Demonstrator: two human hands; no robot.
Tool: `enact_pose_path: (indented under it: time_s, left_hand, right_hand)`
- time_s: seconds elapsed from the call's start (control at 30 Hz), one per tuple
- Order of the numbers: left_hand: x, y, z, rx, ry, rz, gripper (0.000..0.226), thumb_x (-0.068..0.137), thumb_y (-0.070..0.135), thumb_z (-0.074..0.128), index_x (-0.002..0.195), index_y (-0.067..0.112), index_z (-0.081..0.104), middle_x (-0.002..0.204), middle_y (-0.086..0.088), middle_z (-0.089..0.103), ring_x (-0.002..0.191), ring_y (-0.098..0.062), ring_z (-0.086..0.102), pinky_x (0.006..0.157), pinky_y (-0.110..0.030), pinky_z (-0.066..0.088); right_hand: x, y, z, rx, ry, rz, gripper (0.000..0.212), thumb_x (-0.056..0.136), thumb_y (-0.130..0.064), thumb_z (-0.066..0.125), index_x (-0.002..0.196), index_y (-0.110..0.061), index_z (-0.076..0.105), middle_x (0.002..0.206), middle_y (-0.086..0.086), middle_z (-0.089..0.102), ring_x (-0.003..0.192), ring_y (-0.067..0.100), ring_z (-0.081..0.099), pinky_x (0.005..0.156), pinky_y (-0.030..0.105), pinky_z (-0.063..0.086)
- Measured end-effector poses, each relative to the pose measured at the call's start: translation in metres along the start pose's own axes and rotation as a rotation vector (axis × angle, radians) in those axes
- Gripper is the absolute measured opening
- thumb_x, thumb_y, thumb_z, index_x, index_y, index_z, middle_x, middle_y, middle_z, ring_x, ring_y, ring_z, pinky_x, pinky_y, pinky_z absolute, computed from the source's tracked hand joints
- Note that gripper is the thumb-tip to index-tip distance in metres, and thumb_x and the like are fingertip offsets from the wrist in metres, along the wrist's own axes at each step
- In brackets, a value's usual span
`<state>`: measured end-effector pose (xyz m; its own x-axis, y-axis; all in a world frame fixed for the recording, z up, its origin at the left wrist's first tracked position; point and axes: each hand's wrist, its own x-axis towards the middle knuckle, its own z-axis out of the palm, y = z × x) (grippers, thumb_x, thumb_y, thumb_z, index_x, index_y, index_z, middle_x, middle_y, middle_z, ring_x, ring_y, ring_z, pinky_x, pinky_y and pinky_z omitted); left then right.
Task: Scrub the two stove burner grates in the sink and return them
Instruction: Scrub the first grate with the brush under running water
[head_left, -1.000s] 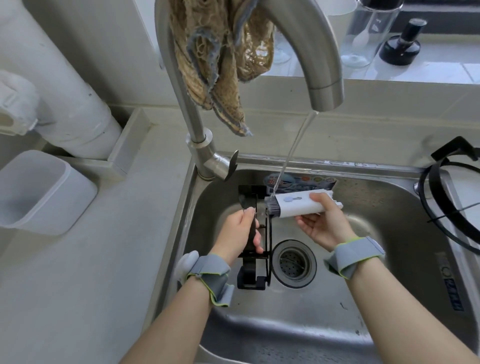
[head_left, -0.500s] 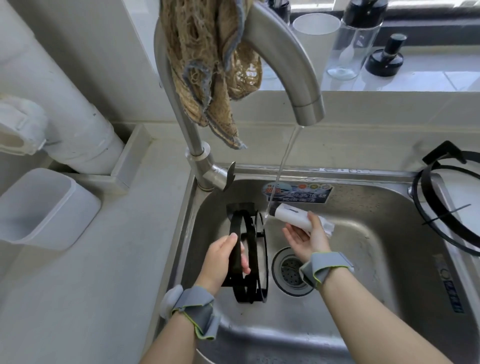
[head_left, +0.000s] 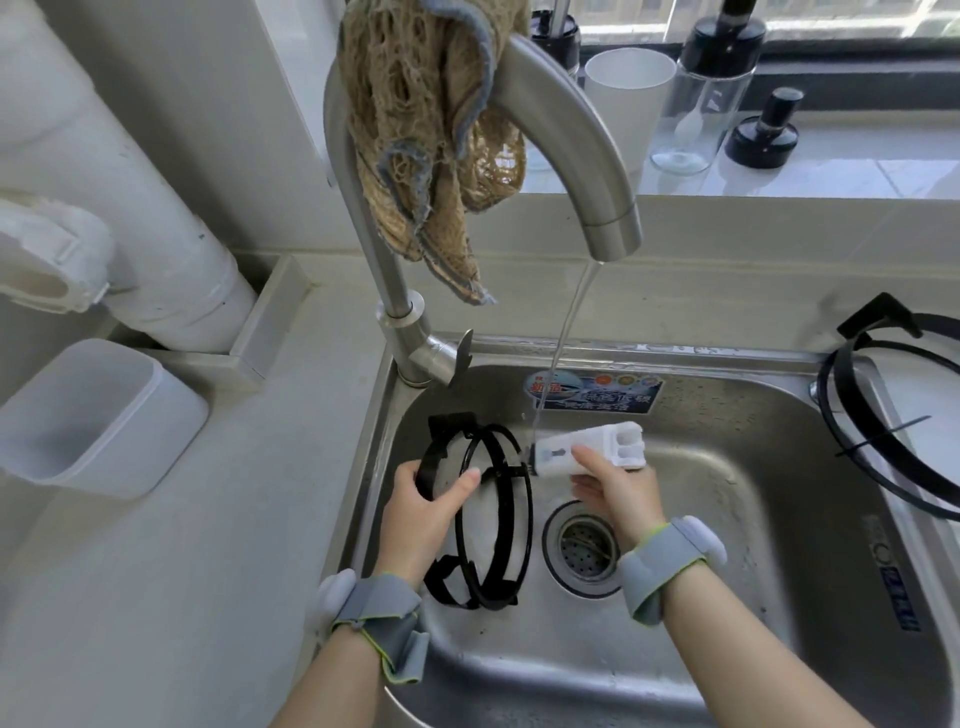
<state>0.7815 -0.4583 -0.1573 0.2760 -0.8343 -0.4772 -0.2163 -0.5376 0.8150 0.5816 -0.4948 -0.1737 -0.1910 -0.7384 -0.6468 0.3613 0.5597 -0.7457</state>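
A black ring-shaped burner grate (head_left: 496, 540) stands tilted on its edge in the left half of the steel sink (head_left: 769, 571). My left hand (head_left: 421, 512) grips its upper left rim. My right hand (head_left: 615, 491) holds a white scrub brush (head_left: 587, 451), whose dark bristle end touches the grate's top right rim. Water runs from the tap (head_left: 587, 171) onto the brush head. A second black grate (head_left: 893, 415) lies on the counter at the sink's right edge, partly cut off by the frame.
A netted cloth (head_left: 421, 130) hangs over the tap's neck. The drain strainer (head_left: 584, 551) sits between my hands. A white plastic tub (head_left: 98, 415) and a white pipe (head_left: 119, 208) stand on the left. A cup (head_left: 626, 104) and bottles line the window sill.
The grate has turned from edge-on to show its open ring. The brush has moved from under the stream onto the grate's rim. The camera has tipped upward.
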Motion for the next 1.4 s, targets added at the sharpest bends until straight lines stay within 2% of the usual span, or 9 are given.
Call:
enact_pose_path:
  time_s: [0.3, 0.5, 0.67, 0.8, 0.87, 0.97, 1.07, 1.23, 1.4]
  left_hand:
    - [-0.010, 0.006, 0.014, 0.317, 0.016, 0.110, 0.060, 0.080, 0.029, 0.067, 0.131, 0.019, 0.038, 0.099, 0.002, 0.048, 0.091, -0.017, 0.053, 0.076, -0.028, 0.045]
    - [-0.019, 0.013, 0.027, 0.381, -0.002, 0.135, 0.055, 0.078, 0.033, 0.064, 0.125, 0.026, 0.037, 0.087, 0.013, 0.042, 0.092, -0.015, 0.053, 0.078, -0.027, 0.045]
    - [-0.026, 0.016, 0.035, 0.413, -0.004, 0.164, 0.056, 0.080, 0.029, 0.059, 0.129, 0.024, 0.032, 0.097, 0.009, 0.043, 0.096, -0.014, 0.052, 0.079, -0.026, 0.042]
    - [-0.029, 0.019, 0.039, 0.490, -0.011, 0.194, 0.057, 0.082, 0.029, 0.056, 0.132, 0.022, 0.030, 0.117, 0.002, 0.046, 0.105, -0.022, 0.053, 0.083, -0.029, 0.043]
    - [-0.027, 0.022, 0.041, 0.504, -0.008, 0.177, 0.057, 0.080, 0.029, 0.058, 0.130, 0.022, 0.032, 0.109, 0.004, 0.050, 0.100, -0.022, 0.054, 0.081, -0.028, 0.042]
    - [-0.025, 0.029, 0.049, 0.463, -0.021, 0.153, 0.049, 0.073, 0.027, 0.062, 0.116, 0.022, 0.040, 0.083, 0.008, 0.052, 0.089, -0.020, 0.057, 0.081, -0.031, 0.048]
    - [-0.031, 0.029, 0.061, 0.457, -0.047, 0.198, 0.047, 0.072, 0.029, 0.067, 0.113, 0.022, 0.044, 0.094, 0.003, 0.064, 0.092, -0.022, 0.062, 0.078, -0.033, 0.050]
    - [-0.036, 0.024, 0.065, 0.447, -0.135, 0.313, 0.048, 0.070, 0.036, 0.073, 0.109, 0.024, 0.047, 0.088, 0.000, 0.065, 0.086, -0.021, 0.062, 0.063, -0.025, 0.042]
    - [-0.039, 0.028, 0.044, 0.207, -0.197, 0.368, 0.026, 0.091, 0.032, 0.058, 0.076, 0.013, 0.067, 0.062, 0.000, 0.065, 0.064, -0.011, 0.060, 0.068, -0.030, 0.050]
  right_hand:
    - [0.008, -0.101, 0.007, 0.271, -0.118, -0.297, 0.015, 0.084, 0.003, 0.060, 0.087, -0.013, 0.060, 0.083, 0.004, 0.067, 0.080, 0.018, 0.065, 0.070, 0.027, 0.059]
    - [0.044, -0.126, 0.034, 0.268, -0.098, -0.087, 0.005, 0.090, -0.005, 0.056, 0.093, -0.002, 0.054, 0.118, 0.024, 0.057, 0.094, 0.028, 0.061, 0.077, 0.035, 0.053]
    - [0.052, -0.119, 0.037, 0.059, -0.064, 0.008, 0.037, 0.096, -0.008, 0.047, 0.126, 0.013, 0.041, 0.129, 0.031, 0.049, 0.118, 0.039, 0.052, 0.087, 0.037, 0.046]
    - [0.041, -0.093, 0.016, -0.108, -0.057, 0.050, 0.037, 0.094, -0.012, 0.050, 0.124, 0.010, 0.047, 0.111, 0.026, 0.060, 0.094, 0.036, 0.060, 0.083, 0.038, 0.048]
    - [0.029, -0.070, 0.001, -0.208, -0.068, 0.128, 0.039, 0.095, -0.021, 0.051, 0.123, 0.007, 0.050, 0.099, 0.020, 0.062, 0.081, 0.029, 0.059, 0.078, 0.040, 0.049]
    - [0.011, -0.042, -0.016, -0.267, -0.159, 0.294, 0.053, 0.092, -0.044, 0.049, 0.120, 0.001, 0.053, 0.103, 0.018, 0.062, 0.088, 0.030, 0.062, 0.076, 0.040, 0.052]
    - [-0.006, -0.026, -0.014, -0.199, -0.317, 0.406, 0.060, 0.086, -0.060, 0.045, 0.115, -0.007, 0.053, 0.106, 0.016, 0.065, 0.090, 0.029, 0.066, 0.069, 0.038, 0.054]
    - [-0.025, -0.028, 0.002, 0.175, -0.358, 0.363, 0.036, 0.096, -0.039, 0.043, 0.092, -0.006, 0.057, 0.062, 0.007, 0.069, 0.057, 0.019, 0.069, 0.052, 0.031, 0.056]
    - [-0.036, -0.022, 0.000, 0.126, -0.266, 0.212, 0.019, 0.098, -0.019, 0.041, 0.085, -0.012, 0.052, 0.061, 0.006, 0.051, 0.049, 0.019, 0.052, 0.044, 0.021, 0.047]
